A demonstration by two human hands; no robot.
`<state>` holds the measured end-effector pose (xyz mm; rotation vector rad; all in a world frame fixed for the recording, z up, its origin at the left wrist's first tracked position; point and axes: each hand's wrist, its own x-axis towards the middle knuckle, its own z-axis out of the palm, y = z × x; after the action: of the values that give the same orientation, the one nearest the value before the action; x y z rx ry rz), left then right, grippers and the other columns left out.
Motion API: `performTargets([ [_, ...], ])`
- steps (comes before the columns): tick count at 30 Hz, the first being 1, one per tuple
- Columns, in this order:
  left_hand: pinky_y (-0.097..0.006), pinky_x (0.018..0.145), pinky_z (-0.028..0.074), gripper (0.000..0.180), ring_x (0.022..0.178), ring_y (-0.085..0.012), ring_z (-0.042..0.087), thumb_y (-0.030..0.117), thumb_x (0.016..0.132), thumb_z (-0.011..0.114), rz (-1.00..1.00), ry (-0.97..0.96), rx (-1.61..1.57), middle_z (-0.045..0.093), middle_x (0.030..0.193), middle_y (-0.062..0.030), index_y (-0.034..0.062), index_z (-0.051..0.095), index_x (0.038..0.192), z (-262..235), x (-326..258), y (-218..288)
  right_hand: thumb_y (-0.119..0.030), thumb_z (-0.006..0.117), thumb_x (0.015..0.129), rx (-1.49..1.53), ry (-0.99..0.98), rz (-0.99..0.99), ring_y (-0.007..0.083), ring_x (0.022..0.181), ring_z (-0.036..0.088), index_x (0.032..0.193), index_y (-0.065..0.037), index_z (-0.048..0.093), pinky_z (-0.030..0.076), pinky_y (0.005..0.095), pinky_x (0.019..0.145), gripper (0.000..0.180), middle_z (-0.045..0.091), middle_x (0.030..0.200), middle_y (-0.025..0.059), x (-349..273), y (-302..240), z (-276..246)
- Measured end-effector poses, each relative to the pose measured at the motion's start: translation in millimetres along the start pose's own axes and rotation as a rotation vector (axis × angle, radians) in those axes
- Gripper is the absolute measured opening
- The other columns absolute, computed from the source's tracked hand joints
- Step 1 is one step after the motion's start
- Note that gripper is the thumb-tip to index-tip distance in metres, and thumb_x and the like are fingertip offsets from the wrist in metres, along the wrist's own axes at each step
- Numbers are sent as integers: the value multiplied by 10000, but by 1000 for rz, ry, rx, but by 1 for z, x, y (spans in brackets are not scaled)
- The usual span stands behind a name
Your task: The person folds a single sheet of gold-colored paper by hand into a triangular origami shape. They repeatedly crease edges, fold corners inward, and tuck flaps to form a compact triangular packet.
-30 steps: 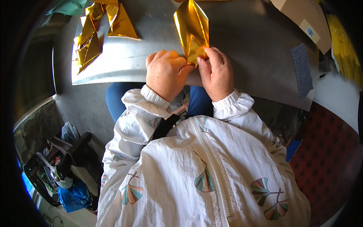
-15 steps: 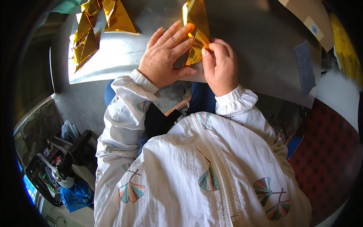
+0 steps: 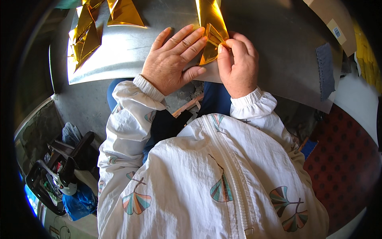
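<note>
A shiny gold foil sheet (image 3: 210, 18), partly folded, lies on the metal tabletop (image 3: 278, 59) before me. My left hand (image 3: 173, 59) is spread flat, its fingertips resting on the foil's left edge. With thumb and fingers pinched together, my right hand (image 3: 238, 63) grips a folded flap at the foil's lower right. The flap stands in creased, pointed folds between the two hands. Folded gold foil pieces (image 3: 88, 42) lie at the table's far left, and another gold triangle (image 3: 125, 15) sits just right of them.
At the right of the table is a grey cloth strip with a jagged edge (image 3: 325, 71). A cardboard piece (image 3: 332, 20) and yellow packaging (image 3: 367, 55) stand beyond it. On the lower left, a black basket (image 3: 45, 187) and a blue plastic bag (image 3: 79, 203) stand on the floor.
The foil's near end has come round to lie flatter, its folded flap now more in sight. My right hand has shifted slightly right, still pinching; my left stays flat.
</note>
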<state>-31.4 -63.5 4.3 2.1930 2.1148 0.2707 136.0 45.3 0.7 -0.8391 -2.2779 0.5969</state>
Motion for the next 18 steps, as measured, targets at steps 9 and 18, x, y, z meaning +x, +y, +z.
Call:
performTargets([
  [9,-470,1166,156,590,1414,-186,323,549,975,370,-67,56,-5,439,1478,-12,169,482,1412,0,0,10,-158,617,857,-72,-9,25,320,972,601,930,-47,604,446,446,900,134,633,1100,129,-1,-1,2],
  [18,-491,1162,157,530,1401,-188,352,448,951,500,-203,78,-99,445,1474,-16,162,496,1398,0,0,30,-164,612,859,-55,24,38,303,976,590,887,-53,600,425,443,899,115,641,1079,119,1,2,5],
])
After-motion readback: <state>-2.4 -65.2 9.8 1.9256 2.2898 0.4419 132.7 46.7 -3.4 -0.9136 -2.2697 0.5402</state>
